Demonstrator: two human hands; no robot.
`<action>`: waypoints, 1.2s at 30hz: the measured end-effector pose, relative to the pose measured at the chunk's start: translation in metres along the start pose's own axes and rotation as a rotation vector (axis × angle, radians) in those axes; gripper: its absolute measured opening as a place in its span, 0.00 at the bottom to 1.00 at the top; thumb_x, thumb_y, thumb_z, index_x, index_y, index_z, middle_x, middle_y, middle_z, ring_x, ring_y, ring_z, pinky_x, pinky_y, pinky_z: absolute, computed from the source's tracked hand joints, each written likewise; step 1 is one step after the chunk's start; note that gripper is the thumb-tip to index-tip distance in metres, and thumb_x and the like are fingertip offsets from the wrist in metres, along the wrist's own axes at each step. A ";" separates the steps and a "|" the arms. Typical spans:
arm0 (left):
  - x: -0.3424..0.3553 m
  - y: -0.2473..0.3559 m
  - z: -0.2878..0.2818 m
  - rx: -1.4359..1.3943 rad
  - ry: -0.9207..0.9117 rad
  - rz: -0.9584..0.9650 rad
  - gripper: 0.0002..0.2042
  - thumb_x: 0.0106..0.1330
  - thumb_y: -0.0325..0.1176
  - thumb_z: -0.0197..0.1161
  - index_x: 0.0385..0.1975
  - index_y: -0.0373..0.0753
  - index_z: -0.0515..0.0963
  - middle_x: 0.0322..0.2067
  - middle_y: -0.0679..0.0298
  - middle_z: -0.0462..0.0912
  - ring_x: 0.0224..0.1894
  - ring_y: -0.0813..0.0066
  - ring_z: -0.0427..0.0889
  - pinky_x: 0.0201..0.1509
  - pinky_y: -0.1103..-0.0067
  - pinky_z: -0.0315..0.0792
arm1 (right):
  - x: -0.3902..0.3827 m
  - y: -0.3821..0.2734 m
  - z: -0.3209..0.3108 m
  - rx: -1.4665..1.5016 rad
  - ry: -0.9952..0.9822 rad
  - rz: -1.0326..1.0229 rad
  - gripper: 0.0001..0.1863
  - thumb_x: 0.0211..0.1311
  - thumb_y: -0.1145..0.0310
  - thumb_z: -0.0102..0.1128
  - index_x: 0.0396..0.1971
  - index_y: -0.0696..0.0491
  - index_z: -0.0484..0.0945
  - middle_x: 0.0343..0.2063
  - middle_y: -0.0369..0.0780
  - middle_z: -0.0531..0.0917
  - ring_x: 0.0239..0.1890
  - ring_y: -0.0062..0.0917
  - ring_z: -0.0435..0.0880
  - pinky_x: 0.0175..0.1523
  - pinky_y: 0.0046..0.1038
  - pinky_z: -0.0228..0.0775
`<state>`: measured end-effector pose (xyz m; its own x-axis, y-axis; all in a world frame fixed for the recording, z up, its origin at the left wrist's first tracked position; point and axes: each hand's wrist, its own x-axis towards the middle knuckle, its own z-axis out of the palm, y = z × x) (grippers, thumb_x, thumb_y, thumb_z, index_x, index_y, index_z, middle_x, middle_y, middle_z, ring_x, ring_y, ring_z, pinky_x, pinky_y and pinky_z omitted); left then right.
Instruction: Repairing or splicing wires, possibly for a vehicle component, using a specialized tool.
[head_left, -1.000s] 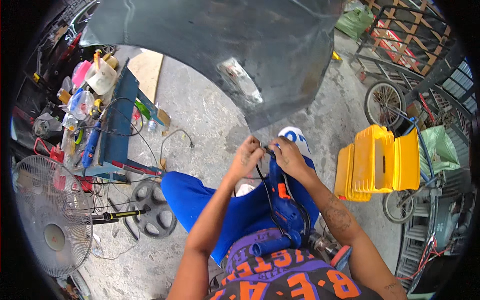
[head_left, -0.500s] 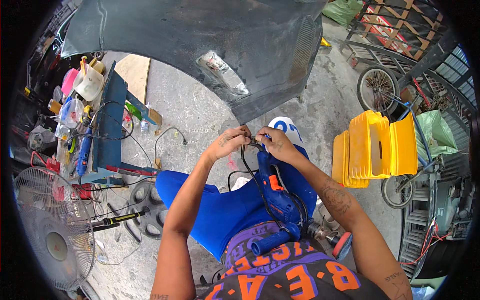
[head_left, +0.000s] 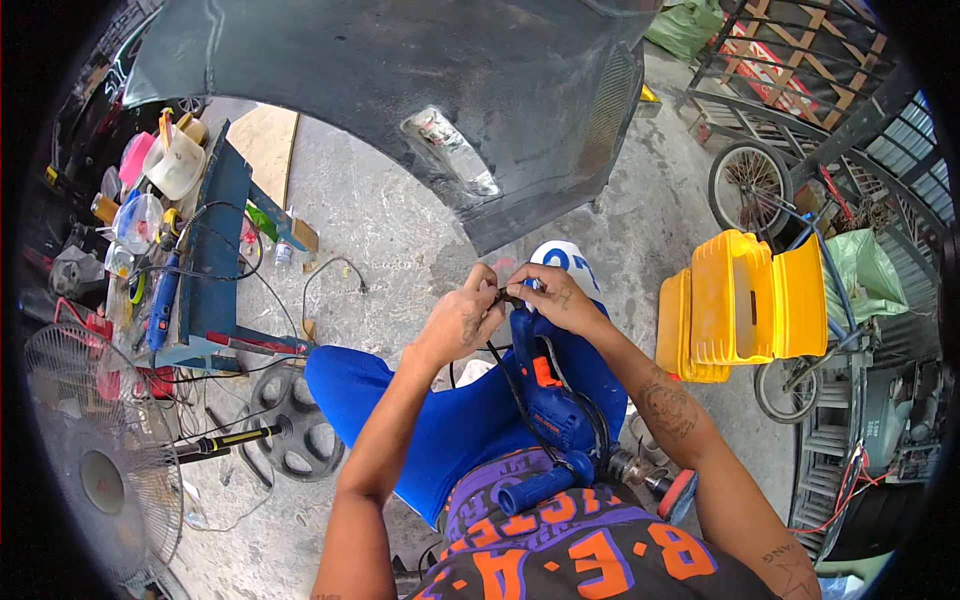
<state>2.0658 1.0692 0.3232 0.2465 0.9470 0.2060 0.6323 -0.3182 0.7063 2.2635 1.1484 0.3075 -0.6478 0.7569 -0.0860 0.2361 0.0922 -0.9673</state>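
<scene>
A blue corded drill point(head_left: 558, 415) with an orange switch lies across my lap. A blue side handle point(head_left: 540, 488) sticks out near its front, and a red-edged round pad point(head_left: 681, 497) sits in its chuck. Just past the drill's grip end, my left hand point(head_left: 462, 318) is closed, its fingertips pinching a dark stretch of the black cord point(head_left: 504, 296). Against those fingertips, my right hand point(head_left: 552, 298) also pinches the cord. The small spot between the fingers is mostly hidden. More cord loops down along the drill's body.
A dark car panel point(head_left: 400, 90) with a pale patch stands ahead. At left are a blue bench point(head_left: 215, 240) with tools, a fan point(head_left: 102, 482) and a wheel cover point(head_left: 293, 425). Yellow containers point(head_left: 735, 298) and a bicycle wheel point(head_left: 750, 190) stand at right.
My left hand has turned and dropped slightly, its fingers more curled at the cord. My right hand stays pinching close to the same place, and the drill remains in my lap.
</scene>
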 end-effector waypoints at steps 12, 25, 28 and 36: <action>-0.024 -0.009 0.013 -0.829 0.138 -0.398 0.14 0.73 0.39 0.58 0.40 0.33 0.83 0.53 0.62 0.75 0.36 0.84 0.73 0.39 0.82 0.69 | -0.003 0.017 0.009 0.055 0.129 0.027 0.12 0.69 0.62 0.62 0.45 0.54 0.81 0.41 0.36 0.84 0.43 0.20 0.79 0.48 0.24 0.69; -0.046 0.006 0.035 -0.672 0.483 -0.360 0.16 0.64 0.30 0.68 0.53 0.44 0.81 0.44 0.69 0.78 0.26 0.90 0.68 0.25 0.87 0.62 | -0.002 -0.001 0.005 -0.020 -0.075 -0.010 0.20 0.68 0.63 0.63 0.56 0.55 0.80 0.51 0.41 0.85 0.54 0.25 0.81 0.60 0.27 0.69; -0.056 -0.019 0.044 -0.981 0.365 -0.626 0.15 0.72 0.41 0.59 0.56 0.47 0.79 0.21 0.80 0.67 0.20 0.92 0.59 0.22 0.89 0.54 | -0.004 -0.003 0.011 -0.038 -0.053 -0.029 0.18 0.67 0.66 0.63 0.55 0.55 0.81 0.48 0.39 0.86 0.50 0.23 0.83 0.57 0.25 0.71; -0.035 -0.026 0.063 -1.344 0.294 -0.700 0.13 0.75 0.42 0.58 0.53 0.44 0.79 0.18 0.82 0.56 0.17 0.91 0.51 0.18 0.86 0.49 | 0.000 0.007 0.012 -0.023 -0.020 -0.057 0.15 0.69 0.69 0.61 0.54 0.53 0.81 0.41 0.33 0.86 0.41 0.16 0.81 0.47 0.20 0.72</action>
<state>2.0868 1.0418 0.2546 -0.0583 0.9114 -0.4075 -0.5893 0.2981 0.7509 2.2566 1.1408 0.2981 -0.6747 0.7372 -0.0355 0.2145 0.1498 -0.9652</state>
